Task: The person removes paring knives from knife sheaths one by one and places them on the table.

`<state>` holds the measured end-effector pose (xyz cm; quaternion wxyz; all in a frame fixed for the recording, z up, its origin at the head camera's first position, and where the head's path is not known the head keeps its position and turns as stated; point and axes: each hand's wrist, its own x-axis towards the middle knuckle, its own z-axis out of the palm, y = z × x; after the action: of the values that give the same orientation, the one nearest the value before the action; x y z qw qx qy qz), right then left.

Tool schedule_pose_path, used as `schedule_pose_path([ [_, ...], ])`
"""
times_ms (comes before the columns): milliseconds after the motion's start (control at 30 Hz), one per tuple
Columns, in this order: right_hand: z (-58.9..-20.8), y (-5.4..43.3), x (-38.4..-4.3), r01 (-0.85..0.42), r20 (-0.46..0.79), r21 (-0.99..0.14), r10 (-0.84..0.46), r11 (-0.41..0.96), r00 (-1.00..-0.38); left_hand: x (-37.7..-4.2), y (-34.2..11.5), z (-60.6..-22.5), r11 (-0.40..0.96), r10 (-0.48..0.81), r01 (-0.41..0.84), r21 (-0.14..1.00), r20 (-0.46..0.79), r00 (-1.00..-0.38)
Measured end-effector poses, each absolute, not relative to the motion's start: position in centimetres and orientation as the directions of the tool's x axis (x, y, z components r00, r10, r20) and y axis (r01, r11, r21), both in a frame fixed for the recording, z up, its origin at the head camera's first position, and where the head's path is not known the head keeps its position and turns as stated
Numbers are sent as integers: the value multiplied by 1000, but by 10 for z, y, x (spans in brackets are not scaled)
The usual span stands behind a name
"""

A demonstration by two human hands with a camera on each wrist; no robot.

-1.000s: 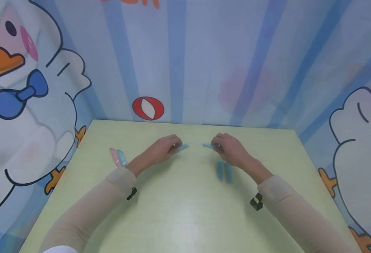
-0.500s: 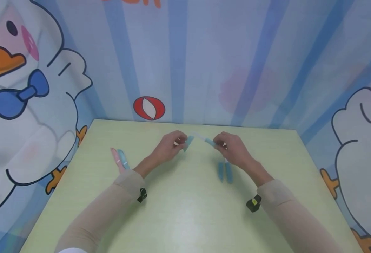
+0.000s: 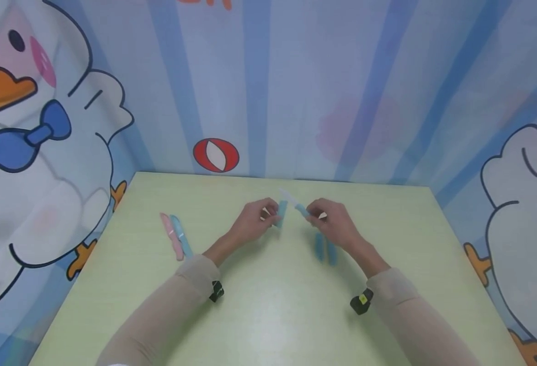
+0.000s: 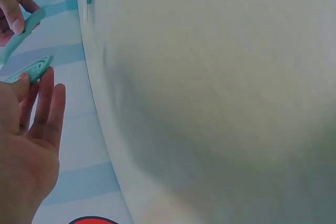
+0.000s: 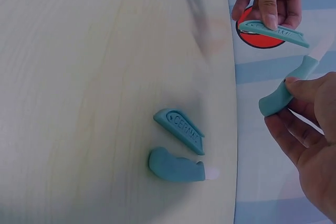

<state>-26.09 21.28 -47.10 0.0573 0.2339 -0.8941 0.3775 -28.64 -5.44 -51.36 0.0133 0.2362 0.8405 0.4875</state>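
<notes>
My left hand (image 3: 255, 219) pinches a teal blade cover (image 5: 278, 32) with raised lettering between thumb and fingers. My right hand (image 3: 337, 223) grips the curved teal handle of a small ceramic knife (image 5: 289, 87), and its white blade (image 3: 288, 195) points up and to the left in the head view. Cover and blade are apart, held close to each other above the far part of the table. Below my right hand lie a second teal cover (image 5: 181, 129), lettered side up, and a second teal knife (image 5: 178, 166) with its white blade bare.
On the left of the pale table (image 3: 268, 305) a pink knife (image 3: 172, 236) and a light blue knife (image 3: 181, 236) lie side by side, close to my left forearm. A cartoon-printed backdrop (image 3: 295, 101) rises behind the table's far edge.
My left hand has moved right and turned the cover from nearly level to steep. My right hand has tilted the knife, so the blade now points up-left, out of the cover's line.
</notes>
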Motion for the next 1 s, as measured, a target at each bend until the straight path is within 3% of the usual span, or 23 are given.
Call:
schedule_pose_path([
  [767, -499, 196, -251, -336, 250, -774, -228, 537, -941, -261, -27, -529, 324, 306, 305, 895, 206, -929],
  [1000, -504, 191, -247, -276, 199, -807, -199, 523, -960, -260, -24, -531, 398, 285, 267, 878, 158, -945],
])
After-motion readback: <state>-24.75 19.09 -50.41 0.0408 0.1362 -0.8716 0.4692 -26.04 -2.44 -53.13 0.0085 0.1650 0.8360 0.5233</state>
